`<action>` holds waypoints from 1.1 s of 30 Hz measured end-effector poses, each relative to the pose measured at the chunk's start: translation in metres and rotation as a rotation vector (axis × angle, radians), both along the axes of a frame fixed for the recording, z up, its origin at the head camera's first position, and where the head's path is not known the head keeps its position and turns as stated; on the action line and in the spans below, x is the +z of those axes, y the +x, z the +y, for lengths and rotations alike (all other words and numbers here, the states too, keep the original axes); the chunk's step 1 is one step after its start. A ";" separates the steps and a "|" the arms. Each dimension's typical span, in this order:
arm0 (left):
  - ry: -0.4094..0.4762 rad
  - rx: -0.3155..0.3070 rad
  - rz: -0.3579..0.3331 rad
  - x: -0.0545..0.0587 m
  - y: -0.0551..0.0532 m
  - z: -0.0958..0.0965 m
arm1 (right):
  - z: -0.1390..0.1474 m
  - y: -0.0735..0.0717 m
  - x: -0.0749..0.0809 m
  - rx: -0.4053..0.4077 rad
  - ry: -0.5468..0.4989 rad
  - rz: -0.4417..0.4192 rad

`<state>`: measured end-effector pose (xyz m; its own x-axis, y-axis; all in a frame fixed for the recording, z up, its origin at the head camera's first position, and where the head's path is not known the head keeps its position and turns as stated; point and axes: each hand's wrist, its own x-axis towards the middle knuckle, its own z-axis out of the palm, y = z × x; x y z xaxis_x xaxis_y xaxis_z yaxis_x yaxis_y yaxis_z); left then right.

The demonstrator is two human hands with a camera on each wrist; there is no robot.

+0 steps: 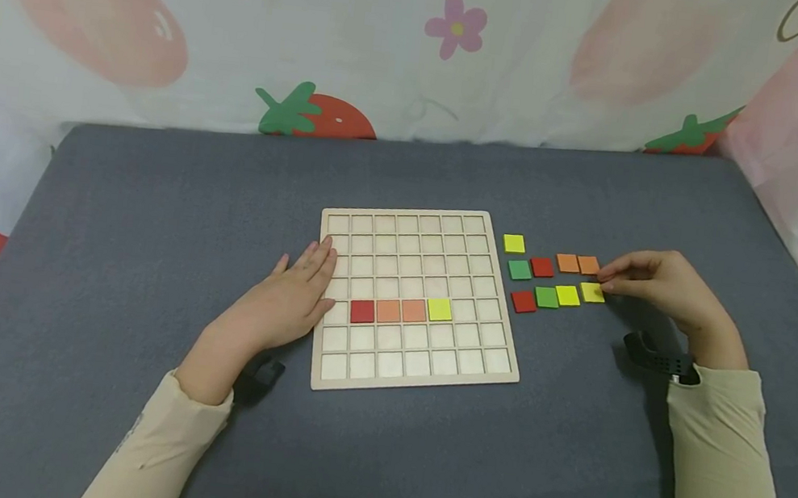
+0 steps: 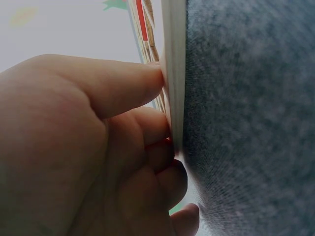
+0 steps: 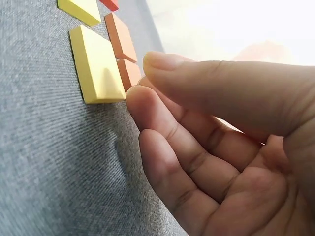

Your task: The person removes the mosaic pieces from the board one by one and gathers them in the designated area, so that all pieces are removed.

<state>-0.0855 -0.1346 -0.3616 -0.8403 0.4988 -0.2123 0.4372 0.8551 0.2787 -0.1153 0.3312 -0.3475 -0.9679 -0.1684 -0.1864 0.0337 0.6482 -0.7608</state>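
Here, holding nothing in the loosely bent right hand (image 1: 668, 285), just beside the nearest yellow tile (image 1: 592, 292) on the table (image 1: 150, 255), and resting the left hand (image 1: 284, 302), stretched out, on the board (image 1: 413, 266).

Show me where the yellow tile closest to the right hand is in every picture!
Head: right of the middle, at the right end of the lower row of loose tiles, beside the right hand; that's your yellow tile.
Left wrist: not in it.
Right wrist: upper left, just left of the fingertips, next to two orange tiles.
Shared landmark: the grey cloth shows in all three.
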 end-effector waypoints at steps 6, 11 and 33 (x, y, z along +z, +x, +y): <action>0.000 0.003 0.002 0.001 0.000 -0.001 | -0.005 0.000 0.002 -0.008 -0.037 0.002; -0.001 -0.013 -0.005 0.001 -0.001 0.000 | -0.008 0.002 0.004 -0.022 -0.046 0.013; -0.013 -0.002 -0.005 0.000 0.000 0.000 | -0.066 0.002 0.014 0.258 -0.196 0.019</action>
